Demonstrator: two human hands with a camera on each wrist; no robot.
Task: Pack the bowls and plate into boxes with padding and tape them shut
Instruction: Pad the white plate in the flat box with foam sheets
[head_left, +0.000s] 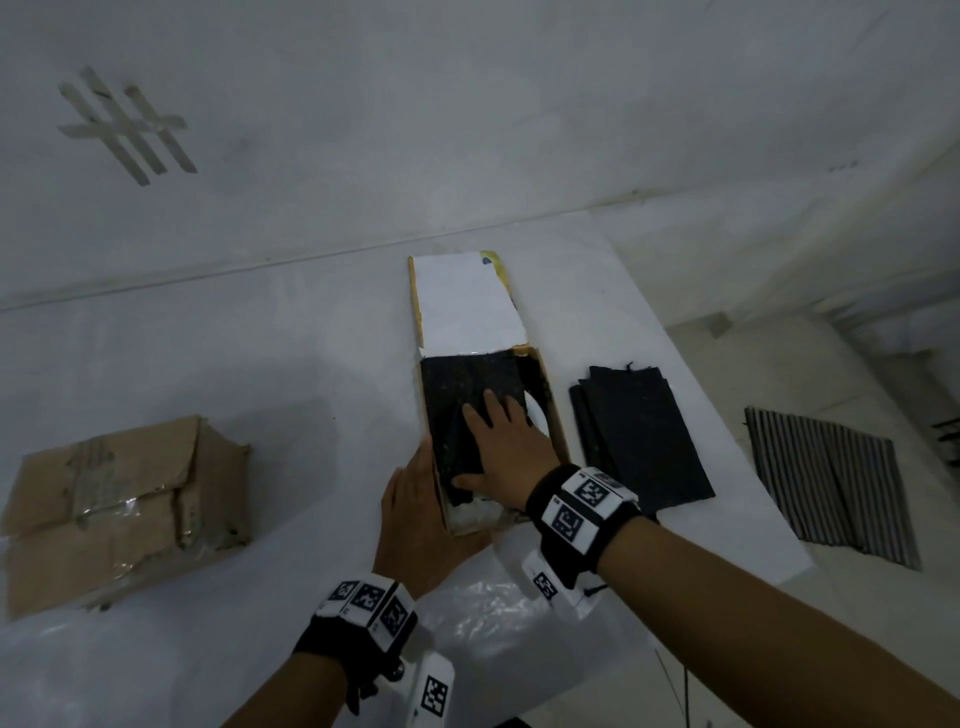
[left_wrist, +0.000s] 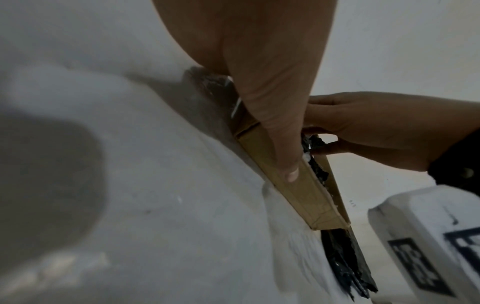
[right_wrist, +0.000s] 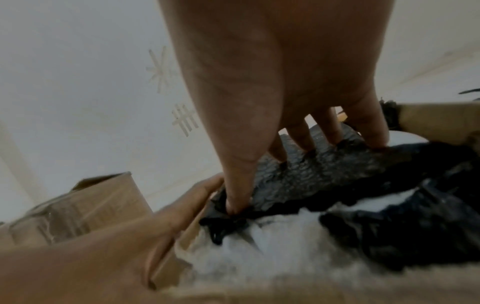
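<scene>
A flat open cardboard box (head_left: 555, 415) lies mid-table, its white-lined lid (head_left: 467, 301) flipped back. A black padding sheet (head_left: 452, 389) covers its inside. My right hand (head_left: 501, 436) lies flat on that padding with fingers spread and pressing down; the fingertips (right_wrist: 298, 148) dent the padding (right_wrist: 337, 170). My left hand (head_left: 410, 499) rests with straight fingers against the outside of the box's left wall, its thumb (left_wrist: 280, 144) lying along the box wall (left_wrist: 306, 197). Something white (head_left: 536, 410) shows under the padding near the right wall; I cannot tell what it is.
A stack of black padding sheets (head_left: 639, 431) lies just right of the box. A closed, taped cardboard box (head_left: 119, 504) stands at the left. Clear plastic film (head_left: 493, 613) covers the near table. A striped mat (head_left: 826, 478) lies on the floor to the right. The wall runs behind the table.
</scene>
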